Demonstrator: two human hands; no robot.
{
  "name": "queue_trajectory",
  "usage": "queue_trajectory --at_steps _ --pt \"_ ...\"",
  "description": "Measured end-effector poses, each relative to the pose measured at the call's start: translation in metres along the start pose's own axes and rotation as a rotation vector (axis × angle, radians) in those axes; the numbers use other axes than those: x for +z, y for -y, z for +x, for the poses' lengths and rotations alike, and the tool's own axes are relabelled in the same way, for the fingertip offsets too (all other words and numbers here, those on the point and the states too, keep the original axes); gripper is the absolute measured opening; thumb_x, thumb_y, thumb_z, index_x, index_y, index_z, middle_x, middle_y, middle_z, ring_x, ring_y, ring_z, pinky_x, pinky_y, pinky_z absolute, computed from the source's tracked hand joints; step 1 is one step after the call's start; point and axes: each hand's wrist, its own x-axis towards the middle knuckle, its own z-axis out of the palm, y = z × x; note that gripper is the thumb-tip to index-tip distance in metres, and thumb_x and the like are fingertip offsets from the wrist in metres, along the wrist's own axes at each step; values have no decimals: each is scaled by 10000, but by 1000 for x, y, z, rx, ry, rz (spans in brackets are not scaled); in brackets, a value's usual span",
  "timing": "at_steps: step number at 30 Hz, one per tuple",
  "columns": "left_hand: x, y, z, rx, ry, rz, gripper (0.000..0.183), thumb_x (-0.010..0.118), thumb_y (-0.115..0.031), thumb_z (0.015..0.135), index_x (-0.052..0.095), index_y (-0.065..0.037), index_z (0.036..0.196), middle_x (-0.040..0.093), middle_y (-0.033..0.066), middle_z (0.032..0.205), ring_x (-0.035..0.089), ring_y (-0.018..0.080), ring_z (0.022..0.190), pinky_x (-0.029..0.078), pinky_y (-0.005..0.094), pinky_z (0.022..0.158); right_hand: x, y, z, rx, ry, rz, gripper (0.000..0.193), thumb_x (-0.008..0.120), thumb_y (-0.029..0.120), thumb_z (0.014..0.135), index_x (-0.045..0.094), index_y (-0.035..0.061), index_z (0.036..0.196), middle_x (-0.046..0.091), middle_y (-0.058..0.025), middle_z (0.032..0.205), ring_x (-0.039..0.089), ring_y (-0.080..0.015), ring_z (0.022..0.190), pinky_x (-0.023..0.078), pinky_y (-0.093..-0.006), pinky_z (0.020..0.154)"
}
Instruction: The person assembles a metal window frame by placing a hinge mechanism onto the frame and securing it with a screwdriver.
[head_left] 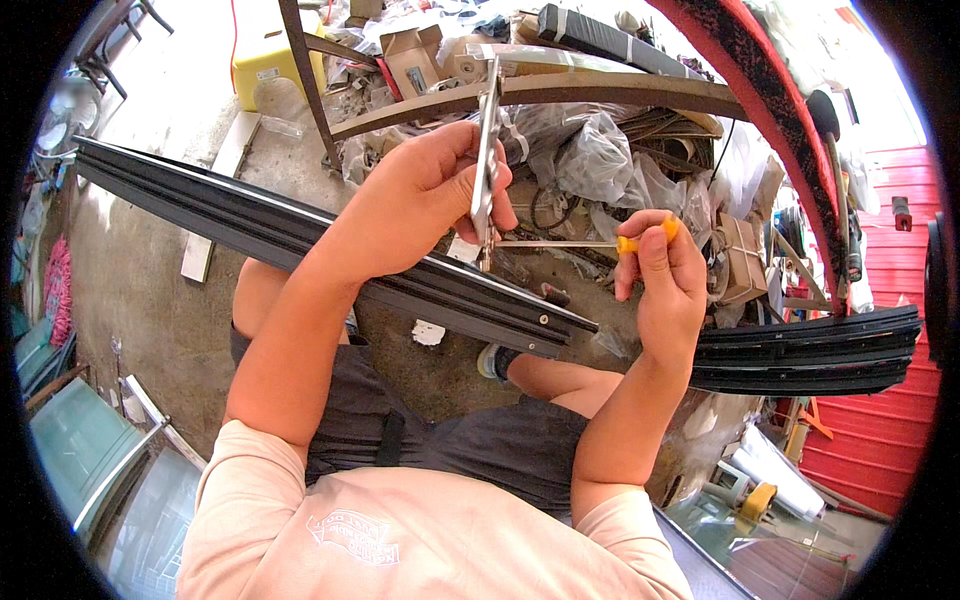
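Observation:
My left hand [440, 190] is closed around a slim silver metal strip, perhaps a hinge or stay [487, 150], held upright in front of me. In my right hand [660, 270] is a screwdriver with a yellow handle [645, 236]. Its thin shaft [560, 244] points left, and the tip reaches the lower part of the metal strip; whether it sits in a screw I cannot tell. Below both hands a long black window-frame profile [450, 290] lies slantwise across my lap, with small round fasteners near its right end.
More black profiles [800, 350] are stacked at the right, beside a red curved beam [780, 90]. A brown metal frame [620, 90] stands ahead, over plastic bags [600, 160] and cardboard [745, 250]. Glass panes [85, 440] lean at the lower left. A yellow stool [275, 55] stands far left.

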Motion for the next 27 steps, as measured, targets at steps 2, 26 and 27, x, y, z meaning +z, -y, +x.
queue_trajectory --at_steps 2,26,27 --pt "0 2 0 29 3 15 457 673 -457 1074 613 -20 1192 764 89 901 727 123 815 567 254 656 1 4 0 100 -32 29 418 580 395 1135 700 -6 1131 567 1 699 470 -61 533 370 -221 509" --pt "-2 13 5 47 -33 62 215 626 -274 1113 622 -61 1147 749 34 858 691 80 765 533 231 660 8 5 6 304 -12 248 520 534 431 1147 677 -54 1266 396 48 561 314 -49 443 246 -221 417" --pt "-1 15 5 58 -40 53 227 630 -283 1111 621 -59 1143 749 34 857 690 80 764 535 231 659 8 5 6 281 -18 253 517 530 429 1149 673 -54 1266 396 46 572 315 -50 453 249 -221 423"
